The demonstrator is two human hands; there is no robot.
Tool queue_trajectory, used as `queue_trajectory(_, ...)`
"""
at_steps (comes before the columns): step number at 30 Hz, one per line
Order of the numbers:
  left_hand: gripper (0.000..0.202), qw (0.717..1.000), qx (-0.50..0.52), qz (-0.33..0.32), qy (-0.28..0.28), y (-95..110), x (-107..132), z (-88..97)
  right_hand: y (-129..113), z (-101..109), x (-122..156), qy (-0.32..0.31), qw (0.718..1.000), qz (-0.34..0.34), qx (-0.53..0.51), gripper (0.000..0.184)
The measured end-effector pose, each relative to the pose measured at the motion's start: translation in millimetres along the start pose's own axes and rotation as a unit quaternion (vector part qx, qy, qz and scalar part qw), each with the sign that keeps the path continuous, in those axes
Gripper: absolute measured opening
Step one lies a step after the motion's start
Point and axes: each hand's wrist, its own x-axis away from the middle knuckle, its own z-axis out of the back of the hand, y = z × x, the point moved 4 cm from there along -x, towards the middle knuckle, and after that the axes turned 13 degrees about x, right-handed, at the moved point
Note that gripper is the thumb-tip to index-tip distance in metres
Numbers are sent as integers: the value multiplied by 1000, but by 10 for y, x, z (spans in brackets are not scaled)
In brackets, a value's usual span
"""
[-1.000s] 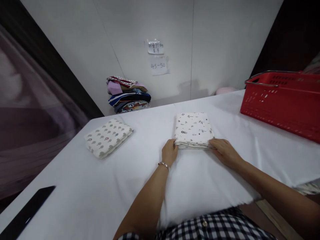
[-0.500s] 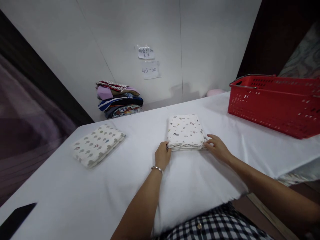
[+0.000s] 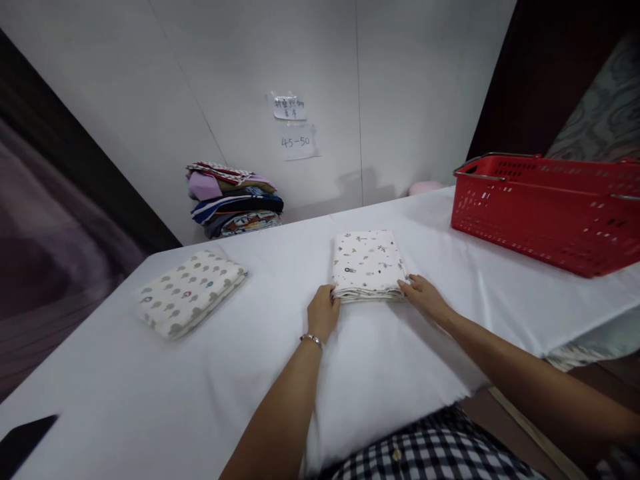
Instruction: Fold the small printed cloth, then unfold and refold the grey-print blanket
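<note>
A white folded cloth (image 3: pixel 369 263) with small printed figures and plants lies flat on the white-covered table (image 3: pixel 260 373), its layered folds facing me. At its near left corner my left hand (image 3: pixel 323 313), with a bracelet at the wrist, is closed; the fingertips are partly hidden at the edge. My right hand (image 3: pixel 424 295) pinches the near right corner, thumb on the top layer and the other fingers by the side. Further left rests a second folded cloth (image 3: pixel 193 293) with grey-green tree-like prints, untouched by either hand.
A red plastic basket (image 3: pixel 540 220) with metal handles stands at the right of the table. Behind the table's far edge is a stack of folded fabrics (image 3: pixel 235 200). Handwritten paper signs (image 3: pixel 299 141) hang on the wall. A dark flat object (image 3: pixel 25 443) lies at the lower left.
My right hand has moved slightly left and closed in on the cloth's near right corner. The left hand keeps its place at the left corner. The view has shifted a little.
</note>
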Motion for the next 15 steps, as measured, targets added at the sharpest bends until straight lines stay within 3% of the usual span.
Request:
queue_trajectory(3,21,1000,3,-6,3,-6,4,-2,16,4,-25,-4,997,-50,-56,47)
queue_trajectory(8,23,1000,3,-9,8,-8,7,-3,-43,11,-27,2,996,-34,-78,45)
queue_trajectory(15,23,1000,1,-15,9,-4,14,2,-68,-35,7,-21,979,-92,-183,30)
